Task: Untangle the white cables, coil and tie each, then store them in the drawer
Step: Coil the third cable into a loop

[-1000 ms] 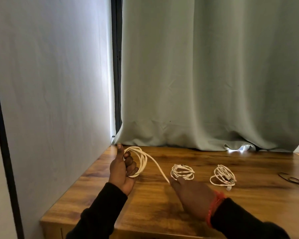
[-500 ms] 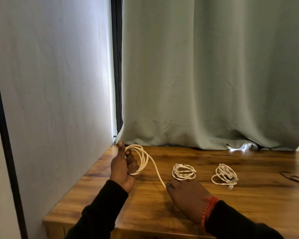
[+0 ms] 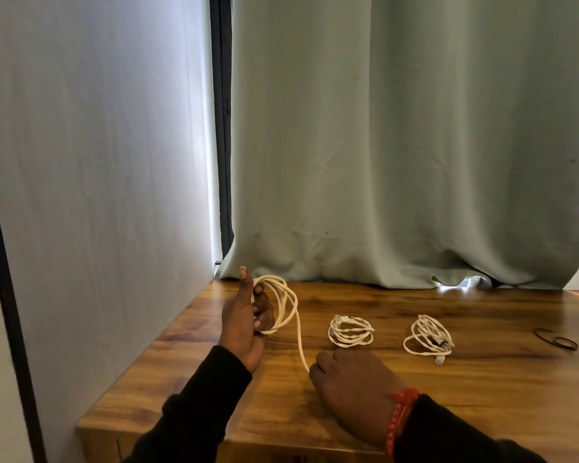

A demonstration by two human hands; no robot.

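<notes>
My left hand (image 3: 244, 322) stands upright at the left of the wooden table (image 3: 482, 396), fingers curled around loops of a white cable (image 3: 283, 302). One strand runs down and right from the loops to my right hand (image 3: 351, 389), which pinches it near the table top, palm down. Two other white cables lie coiled on the table: a coiled cable (image 3: 351, 330) in the middle and a second coiled cable (image 3: 428, 339) to its right, each apart from both hands. No drawer is in view.
Black elastic bands (image 3: 557, 339) lie on the table at the far right. A pale green curtain (image 3: 398, 145) hangs along the table's back edge. A white wall (image 3: 97, 195) closes the left side. The table's front edge runs under my forearms.
My right hand has drawn back toward me and slightly left along the strand. The left hand keeps the loops in about the same spot. The two coiled cables have not moved.
</notes>
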